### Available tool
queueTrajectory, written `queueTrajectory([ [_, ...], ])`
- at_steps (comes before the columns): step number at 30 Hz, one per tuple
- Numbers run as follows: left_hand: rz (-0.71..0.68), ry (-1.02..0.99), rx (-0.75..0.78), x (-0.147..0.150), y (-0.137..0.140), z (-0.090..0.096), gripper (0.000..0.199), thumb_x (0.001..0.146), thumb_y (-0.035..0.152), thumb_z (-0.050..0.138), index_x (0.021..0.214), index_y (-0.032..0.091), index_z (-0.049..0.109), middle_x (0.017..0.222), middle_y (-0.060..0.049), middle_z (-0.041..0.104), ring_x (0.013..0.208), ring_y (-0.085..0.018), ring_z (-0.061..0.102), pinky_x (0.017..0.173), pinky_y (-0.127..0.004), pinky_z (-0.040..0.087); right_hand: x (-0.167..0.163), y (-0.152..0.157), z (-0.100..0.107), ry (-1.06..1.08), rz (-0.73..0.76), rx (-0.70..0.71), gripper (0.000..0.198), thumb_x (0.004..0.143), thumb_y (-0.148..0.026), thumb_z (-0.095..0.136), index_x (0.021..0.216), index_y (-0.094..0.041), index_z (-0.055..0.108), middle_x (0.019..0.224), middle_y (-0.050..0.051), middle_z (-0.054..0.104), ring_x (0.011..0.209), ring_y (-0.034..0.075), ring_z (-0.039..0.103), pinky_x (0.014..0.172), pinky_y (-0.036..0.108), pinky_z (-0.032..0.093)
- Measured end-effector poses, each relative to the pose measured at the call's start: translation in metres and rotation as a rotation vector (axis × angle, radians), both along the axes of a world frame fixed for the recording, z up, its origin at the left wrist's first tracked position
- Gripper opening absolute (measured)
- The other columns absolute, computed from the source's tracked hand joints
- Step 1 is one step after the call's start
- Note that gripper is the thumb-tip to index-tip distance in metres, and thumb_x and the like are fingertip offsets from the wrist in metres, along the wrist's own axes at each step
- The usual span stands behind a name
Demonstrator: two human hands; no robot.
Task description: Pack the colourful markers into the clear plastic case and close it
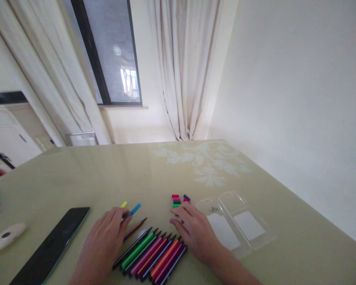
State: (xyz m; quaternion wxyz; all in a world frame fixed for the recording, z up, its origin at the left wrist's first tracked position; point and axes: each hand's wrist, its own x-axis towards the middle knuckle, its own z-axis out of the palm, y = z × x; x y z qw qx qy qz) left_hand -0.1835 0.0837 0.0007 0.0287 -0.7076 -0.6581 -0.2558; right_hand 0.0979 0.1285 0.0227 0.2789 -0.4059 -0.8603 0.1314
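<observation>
Stretching from beneath the left hand [102, 239] and right hand [197, 227] to a straight far edge: a broad, dull-green table [130, 174], with a right edge slanting along a smooth pale wall [299, 99]. Between fingertips and far edge, a wide run of flat surface; between the two hands, a narrower gap, bordered on the near side by uncapped markers [152, 255].

Across the table's far right, a pale leafy pattern [210, 176]. Behind, long, folded cream curtains [190, 71] beside a dark-framed window [112, 51].

Gripped between left thumb and fingers, a slim blue marker [135, 209], tilted up to the right. Just past the knuckles, a yellow tip [124, 204], the rest hidden. On the right hand, thumb and forefinger parted, just below stubby caps [177, 202] in red, magenta, green and purple; contact impossible to tell.

Lying side by side on a slant, the uncapped markers: smooth, straight barrels, dark pointed tips facing away. Beside the left hand, apart from that row, a dark-red marker [134, 229]. Right of the right hand, a clear plastic case [231, 222] with white inserts [249, 225]. Far left, a glossy black phone [52, 243] and a rounded white object [16, 230].
</observation>
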Motion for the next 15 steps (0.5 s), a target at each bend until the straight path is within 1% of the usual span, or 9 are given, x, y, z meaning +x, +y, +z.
queueTrajectory([
  [1,-0.077,0.009,0.051,0.006,0.000,0.000,0.035,0.100,0.051,0.041,0.099,0.024,0.063,0.095,-0.005,0.071,0.088,-0.023,0.068,0.082,-0.035,0.053,-0.003,-0.005,0.001,0.028,0.046,0.008,0.034,0.097,-0.029,0.061,0.131,-0.025,0.059,0.118,0.008,0.065,0.107,0.021,0.062,0.092,0.031,0.050],
  [2,-0.163,0.014,0.080,0.014,-0.001,0.000,0.033,0.101,0.050,0.040,0.101,0.026,0.063,0.094,-0.003,0.072,0.086,-0.021,0.068,0.079,-0.033,0.054,-0.006,-0.009,0.003,0.041,0.089,0.012,0.040,0.098,-0.032,0.061,0.137,-0.025,0.055,0.123,0.008,0.064,0.110,0.020,0.061,0.095,0.031,0.049],
  [3,-0.259,0.012,0.100,0.022,-0.003,0.000,0.031,0.102,0.047,0.039,0.104,0.027,0.063,0.095,-0.002,0.072,0.087,-0.019,0.069,0.079,-0.030,0.055,-0.008,-0.014,0.004,0.043,0.118,0.015,0.040,0.099,-0.033,0.060,0.137,-0.026,0.054,0.122,0.007,0.065,0.110,0.019,0.062,0.096,0.030,0.049],
  [5,-0.341,0.014,0.117,0.038,-0.007,0.000,0.030,0.104,0.042,0.035,0.108,0.028,0.062,0.099,-0.002,0.072,0.089,-0.017,0.070,0.078,-0.027,0.055,-0.012,-0.020,0.006,0.031,0.146,0.014,0.027,0.101,-0.034,0.055,0.127,-0.026,0.061,0.109,0.004,0.069,0.101,0.017,0.064,0.092,0.028,0.049],
  [7,-0.364,0.014,0.121,0.049,-0.012,-0.001,0.029,0.105,0.039,0.034,0.110,0.029,0.061,0.098,-0.002,0.073,0.088,-0.016,0.071,0.077,-0.025,0.056,-0.014,-0.022,0.007,0.017,0.153,0.015,0.021,0.103,-0.035,0.052,0.115,-0.026,0.067,0.096,0.003,0.071,0.090,0.016,0.064,0.086,0.027,0.049],
  [9,-0.390,0.013,0.096,0.052,-0.015,-0.002,0.027,0.105,0.036,0.035,0.110,0.029,0.061,0.095,-0.002,0.073,0.085,-0.017,0.071,0.075,-0.025,0.057,-0.011,-0.022,0.008,0.002,0.182,0.024,0.022,0.103,-0.036,0.052,0.110,-0.025,0.069,0.090,0.002,0.071,0.085,0.016,0.064,0.082,0.027,0.049],
  [11,-0.415,0.011,0.048,0.048,-0.016,-0.003,0.027,0.104,0.033,0.036,0.108,0.030,0.062,0.090,-0.001,0.073,0.080,-0.016,0.072,0.070,-0.023,0.056,-0.005,-0.018,0.011,0.018,0.217,0.042,0.022,0.102,-0.035,0.052,0.107,-0.024,0.071,0.088,0.003,0.071,0.083,0.016,0.064,0.081,0.027,0.048],
  [13,-0.382,0.004,0.011,0.037,-0.014,-0.002,0.026,0.104,0.034,0.036,0.107,0.030,0.062,0.086,0.000,0.074,0.071,-0.015,0.072,0.062,-0.021,0.055,0.006,-0.009,0.015,0.086,0.208,0.047,0.022,0.102,-0.033,0.053,0.106,-0.023,0.073,0.090,0.004,0.072,0.085,0.016,0.064,0.081,0.026,0.048],
  [15,-0.275,-0.011,0.006,0.025,-0.011,-0.001,0.026,0.103,0.041,0.039,0.108,0.030,0.062,0.086,0.002,0.075,0.067,-0.015,0.072,0.058,-0.021,0.054,0.019,0.002,0.019,0.165,0.140,0.018,0.022,0.102,-0.032,0.054,0.109,-0.023,0.073,0.095,0.005,0.073,0.088,0.016,0.065,0.082,0.025,0.048],
])
